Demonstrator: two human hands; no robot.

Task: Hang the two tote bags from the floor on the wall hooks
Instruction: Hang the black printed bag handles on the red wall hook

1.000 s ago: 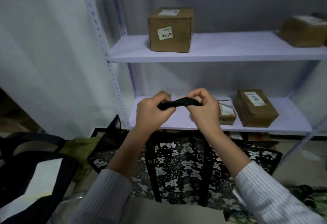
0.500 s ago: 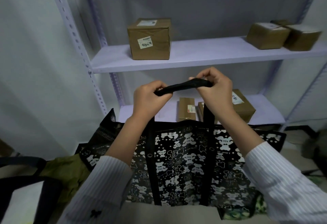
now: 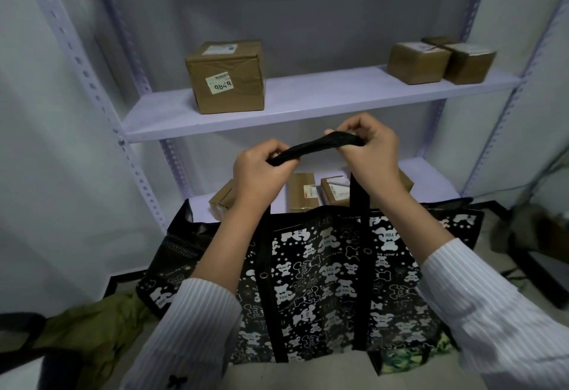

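Note:
A black tote bag (image 3: 320,278) printed with white bears hangs in front of me, lifted off the floor by its black strap handle (image 3: 311,147). My left hand (image 3: 261,174) grips the handle's left end and my right hand (image 3: 369,155) pinches its right end, stretching it level between them. An olive-green bag (image 3: 101,337) lies crumpled on the floor at lower left. A green patterned bag corner (image 3: 412,355) peeks out under the black bag at lower right. No wall hooks are in view.
A lilac metal shelf rack (image 3: 308,103) stands right behind the bag, with cardboard boxes (image 3: 226,77) on its upper shelf and smaller parcels (image 3: 303,192) on the lower one. A dark bag (image 3: 21,343) sits at far left. Cables and dark clutter (image 3: 535,235) lie at right.
Both hands have raised the handle and the black bag has risen with them. My view has tilted upward and shifted, bringing the upper shelf's right-hand boxes into sight.

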